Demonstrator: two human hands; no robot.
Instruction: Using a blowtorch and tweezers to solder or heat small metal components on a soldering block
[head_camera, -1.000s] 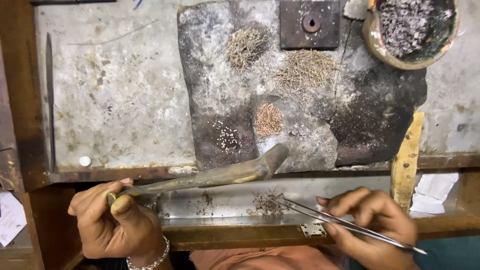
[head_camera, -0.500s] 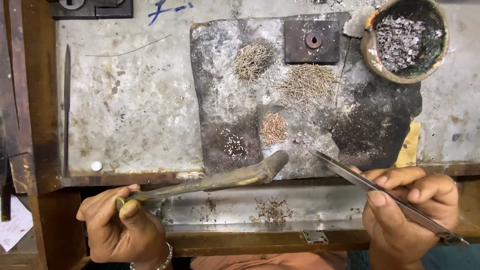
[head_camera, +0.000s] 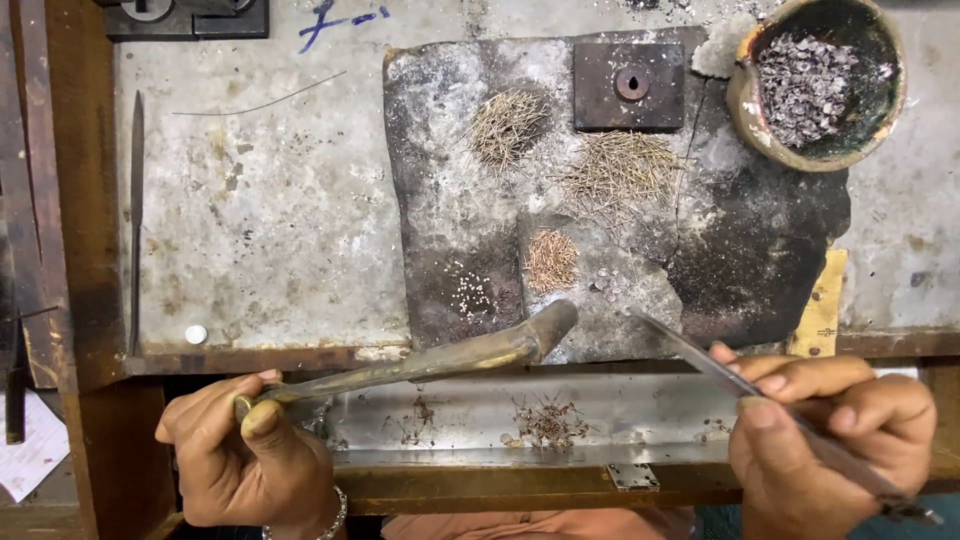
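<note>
Our left hand grips the pipe; right hand pinches tweezers at lower right; a careless sweep could scatter the wire bits.

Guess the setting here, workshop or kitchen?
Probably a small metalworking or jewellery bench: a charred slab with piles of fine wire bits, a bowl of metal scraps, and tweezers in the right hand.

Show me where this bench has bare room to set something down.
Bare: the pale benchtop between the thin file at left and the dark slab, crossed only by a thin wire. Crowded: the slab, with wire-bit heaps, the metal block and the bowl. Both hands, left and right, hold tools.
</note>
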